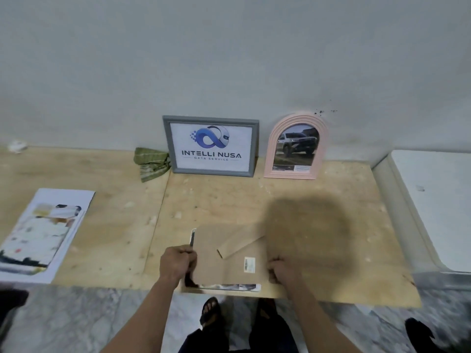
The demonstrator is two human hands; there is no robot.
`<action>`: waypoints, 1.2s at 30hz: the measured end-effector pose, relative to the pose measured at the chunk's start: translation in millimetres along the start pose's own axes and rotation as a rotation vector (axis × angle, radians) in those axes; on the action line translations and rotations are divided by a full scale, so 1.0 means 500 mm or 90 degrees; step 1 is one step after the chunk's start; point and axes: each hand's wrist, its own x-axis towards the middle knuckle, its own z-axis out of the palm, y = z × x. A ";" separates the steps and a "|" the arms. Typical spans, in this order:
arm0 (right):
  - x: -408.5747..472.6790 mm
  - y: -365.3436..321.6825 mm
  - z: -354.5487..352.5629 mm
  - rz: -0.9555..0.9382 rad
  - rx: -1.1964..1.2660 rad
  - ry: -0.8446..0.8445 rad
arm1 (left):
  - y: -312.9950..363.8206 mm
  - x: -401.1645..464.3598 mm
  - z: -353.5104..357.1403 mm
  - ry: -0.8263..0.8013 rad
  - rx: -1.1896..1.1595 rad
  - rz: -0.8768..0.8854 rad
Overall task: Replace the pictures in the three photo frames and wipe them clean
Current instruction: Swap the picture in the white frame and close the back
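Cardboard frame backing [229, 261] pinched at both edges by left hand [177, 261] and right hand [281, 272]; best seated squarely, pressed evenly.

The print in the grey frame [211, 146] reads "INTELLI NUSA" with "DATA SERVICE" beneath a blue logo. The barcode sticker [249, 264] on the brown backing board [229, 258] is too blurred to read.

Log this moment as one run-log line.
stage: third frame face down, backing up | left hand: grips left edge | right hand: grips right edge | grey frame, pink frame: upright against wall | cloth: unused
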 end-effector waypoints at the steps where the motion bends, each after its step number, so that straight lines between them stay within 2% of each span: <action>1: -0.003 0.006 0.022 0.000 -0.006 0.007 | -0.008 0.009 -0.015 0.007 0.015 0.005; 10: -0.004 0.069 0.087 -0.033 -0.090 0.182 | -0.008 -0.028 -0.045 -0.008 0.192 0.133; 17: -0.047 0.042 0.104 -0.050 -0.102 0.205 | -0.017 -0.030 -0.042 -0.034 0.275 0.216; 22: -0.037 0.046 0.108 -0.002 0.001 0.131 | -0.017 -0.025 -0.053 -0.103 0.148 0.109; 25: -0.043 0.048 0.096 -0.021 0.018 0.126 | -0.007 -0.017 -0.072 -0.206 -0.010 0.025; 27: -0.048 0.046 0.094 -0.035 0.045 0.112 | 0.001 -0.015 -0.085 -0.233 -0.042 0.014; 32: -0.069 0.014 0.098 -0.097 0.061 0.103 | 0.003 -0.002 -0.097 -0.232 -0.059 0.040; 36: -0.108 -0.022 0.098 -0.132 0.099 -0.083 | 0.014 -0.004 -0.109 -0.161 -0.103 0.051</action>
